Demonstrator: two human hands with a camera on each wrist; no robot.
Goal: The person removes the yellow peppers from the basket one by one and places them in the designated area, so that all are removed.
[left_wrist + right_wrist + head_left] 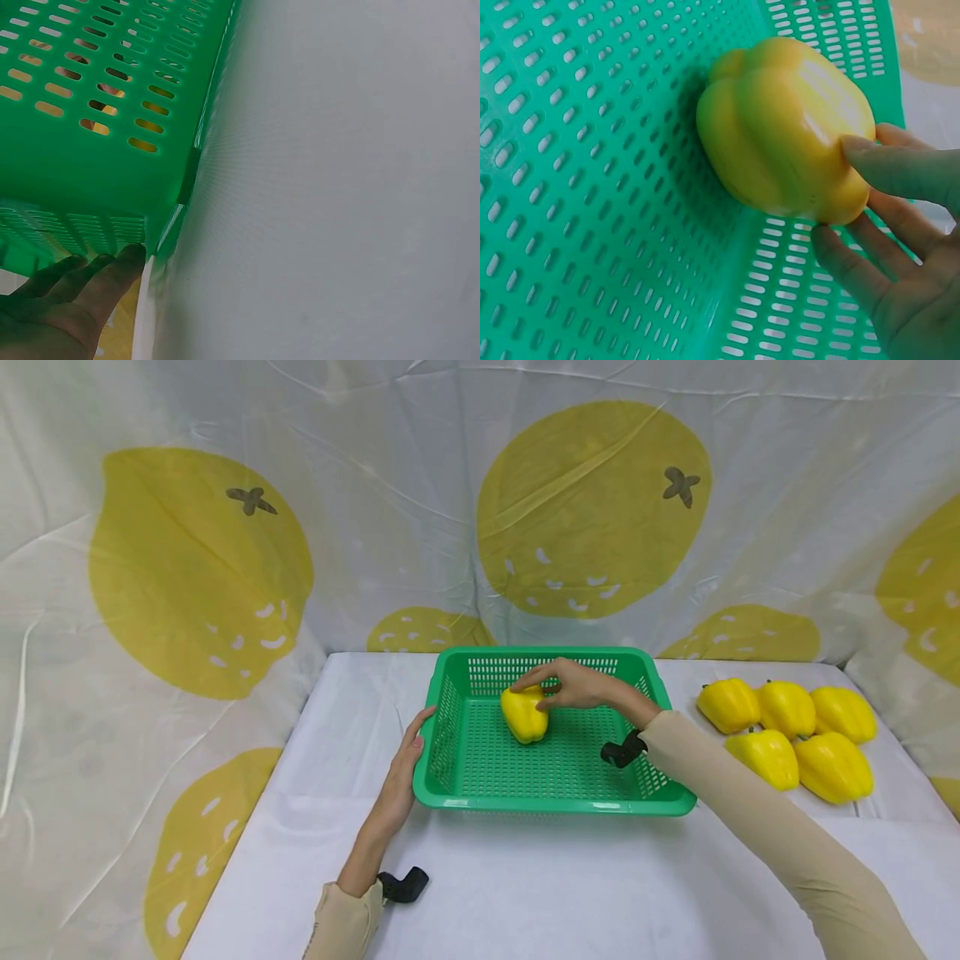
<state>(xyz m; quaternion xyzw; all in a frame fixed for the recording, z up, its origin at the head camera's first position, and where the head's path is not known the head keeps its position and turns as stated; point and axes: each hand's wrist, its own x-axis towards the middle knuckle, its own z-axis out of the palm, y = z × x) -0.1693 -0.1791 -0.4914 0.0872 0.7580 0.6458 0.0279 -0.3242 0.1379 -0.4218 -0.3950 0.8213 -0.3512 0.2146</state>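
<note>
A yellow bell pepper (527, 717) is inside the green plastic basket (555, 807), near its middle. My right hand (573, 683) reaches over from the right and holds the pepper between thumb and fingers. In the right wrist view, the thumb lies on one side of the pepper (787, 127) and the fingertips are at its lower end, close to the slotted wall. My left hand (396, 781) rests along the basket's left side. Seen from the left wrist, its fingers (112, 285) extend nearly straight against the basket's outer wall (90, 169).
Several yellow bell peppers (783, 710) lie grouped on the white tablecloth (540, 885), right of the basket. Behind the table hangs a pale curtain (397, 485) with large lemon prints. A black wrist camera (405, 885) sits on the left wrist, another (622, 750) on the right.
</note>
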